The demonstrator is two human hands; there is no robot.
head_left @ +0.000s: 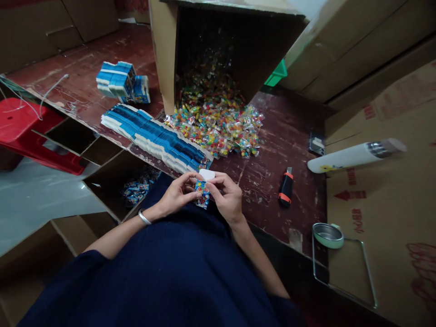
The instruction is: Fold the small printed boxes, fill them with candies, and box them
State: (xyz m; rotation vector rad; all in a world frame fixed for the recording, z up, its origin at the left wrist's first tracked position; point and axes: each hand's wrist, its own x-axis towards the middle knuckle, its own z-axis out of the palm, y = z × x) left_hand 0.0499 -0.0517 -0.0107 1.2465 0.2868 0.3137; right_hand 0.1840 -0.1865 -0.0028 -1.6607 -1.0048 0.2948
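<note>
A small blue printed packet [202,194] with a white flap on top is held between both hands at the table's front edge. My left hand [179,193], with a bangle on its wrist, pinches the packet's left side. The fingers of my right hand [227,196] grip its upper right side by the white flap. Just beyond the hands lies a long row of flat blue-and-white packets [160,138]. Behind that row, small clear bags of colourful candy [218,129] spill from a cardboard box [165,59] lying on its side.
Stacked blue packets [117,79] stand at the back left. A box cutter [286,187], a white bottle [344,158] and a dark phone-like object [316,142] are on the right. Filled packets [136,190] lie in an open carton below left, near a red stool [27,127].
</note>
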